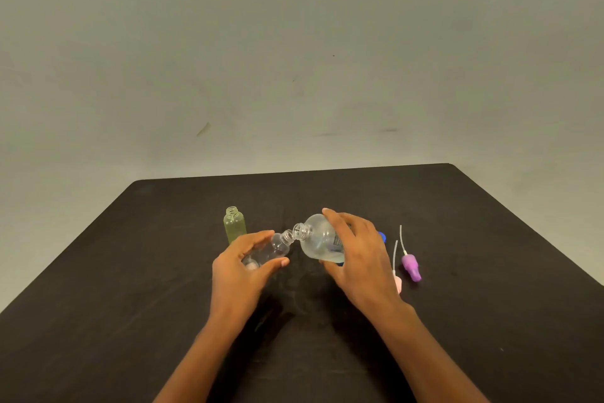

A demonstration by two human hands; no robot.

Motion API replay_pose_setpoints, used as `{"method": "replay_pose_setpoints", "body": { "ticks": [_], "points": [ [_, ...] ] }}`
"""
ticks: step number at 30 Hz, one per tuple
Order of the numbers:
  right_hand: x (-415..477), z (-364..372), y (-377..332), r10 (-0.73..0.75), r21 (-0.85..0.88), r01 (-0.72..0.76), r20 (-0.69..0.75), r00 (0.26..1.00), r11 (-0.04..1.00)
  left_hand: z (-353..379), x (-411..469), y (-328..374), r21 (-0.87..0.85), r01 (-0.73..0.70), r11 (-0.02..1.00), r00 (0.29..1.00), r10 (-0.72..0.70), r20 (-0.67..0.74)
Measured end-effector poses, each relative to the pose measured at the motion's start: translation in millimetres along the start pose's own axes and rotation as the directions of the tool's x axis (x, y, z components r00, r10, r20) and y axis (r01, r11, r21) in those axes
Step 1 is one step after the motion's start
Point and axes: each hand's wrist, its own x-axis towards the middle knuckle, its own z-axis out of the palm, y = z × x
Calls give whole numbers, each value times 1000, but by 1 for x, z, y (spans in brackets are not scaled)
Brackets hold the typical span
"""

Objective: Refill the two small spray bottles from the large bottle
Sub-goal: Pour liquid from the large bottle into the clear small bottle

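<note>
From the head camera, a dark table [130,272] fills the lower half of the frame, with a plain pale wall [294,43] behind it in the upper half.

Just left of centre, the left hand [240,267] is curled around a small clear bottle [277,244], thumb on the near side and fingers over the far side, so the bottle is pinched between them. That bottle is tilted, its open threaded neck pointing up and to the right.

Right of centre, the right hand [354,250] is wrapped over the large bottle [318,239], fingers across the top and thumb beneath, closed firmly on its body. The large bottle is tipped toward the left, uncapped, and its mouth sits just beside the small bottle's mouth, the two rims nearly touching. I cannot tell whether liquid is passing between them.

Left of the hands and a little farther back, a small green bottle [234,223] stands upright on the table with its neck open.

At the right, beyond the right hand, a purple spray top [411,267] lies on the table with its thin tube pointing toward the far edge. A pink spray top [397,281] lies just beside it, partly hidden by the right wrist. A bit of a blue cap [381,236] peeks out behind the right hand.
</note>
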Motion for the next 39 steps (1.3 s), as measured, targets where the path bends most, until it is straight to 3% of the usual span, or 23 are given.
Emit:
{"method": "replay_pose_setpoints", "body": {
  "ticks": [8, 39],
  "points": [
    [0, 0, 2, -51, -121, 51, -2, 999, 991, 0, -1, -7, 66, -48, 997, 999, 49, -13],
    [0, -1, 2, -53, -188, 43, -51, 997, 981, 5, -7, -2, 52, -59, 997, 998, 60, -23]
  ]
}}
